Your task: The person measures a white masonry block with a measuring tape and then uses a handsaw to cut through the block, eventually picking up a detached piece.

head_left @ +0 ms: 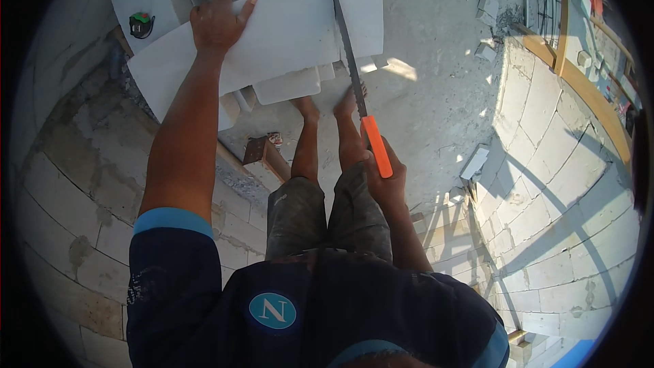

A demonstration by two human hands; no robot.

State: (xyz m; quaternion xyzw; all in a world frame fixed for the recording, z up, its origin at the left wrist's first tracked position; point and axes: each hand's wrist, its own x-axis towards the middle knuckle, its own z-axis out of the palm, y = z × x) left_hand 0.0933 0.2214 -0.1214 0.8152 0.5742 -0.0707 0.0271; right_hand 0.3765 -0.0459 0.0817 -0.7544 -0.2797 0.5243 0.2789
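A long white building block (286, 37) lies across a stack of similar pieces in front of me. My left hand (219, 26) grips its far edge, thumb spread to the right and fingertips hidden over the edge. My right hand (390, 176) is wrapped round the orange handle of a hand saw (377, 146). The dark toothed blade points away from me and crosses the block near its right end. Whether the teeth have cut into the block, I cannot tell.
A black and green tape measure (141, 25) rests on a white block at the far left. My bare feet (347, 101) stand close to the stack. Block walls (545, 129) rise on both sides, with timber formwork (579, 88) at right. Block offcuts (475, 161) lie on the concrete floor.
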